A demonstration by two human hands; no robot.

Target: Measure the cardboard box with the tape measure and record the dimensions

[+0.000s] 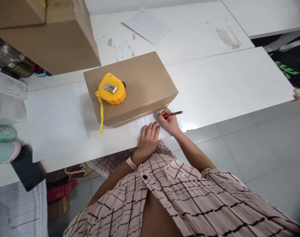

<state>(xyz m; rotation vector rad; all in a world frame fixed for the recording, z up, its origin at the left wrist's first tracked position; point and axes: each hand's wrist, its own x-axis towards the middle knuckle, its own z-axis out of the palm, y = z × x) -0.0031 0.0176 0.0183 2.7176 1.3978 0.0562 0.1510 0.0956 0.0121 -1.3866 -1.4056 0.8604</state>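
Note:
My right hand (169, 122) grips a red and black pen (173, 114), its tip on a small printed sheet of paper (143, 121) at the table's front edge. My left hand (148, 138) lies flat on that sheet with fingers stretched out, holding it down. Just behind the sheet stands a closed brown cardboard box (145, 82). A yellow tape measure (111, 89) rests on top of the box, and its yellow strap hangs down the box's front.
A white table (226, 82) spreads to the right. A large cardboard box (48, 36) stands at the back left, a lined sheet (147, 26) lies at the back, and a blank white sheet (53, 121) lies left of the box. A black phone (26, 169) lies at the left edge.

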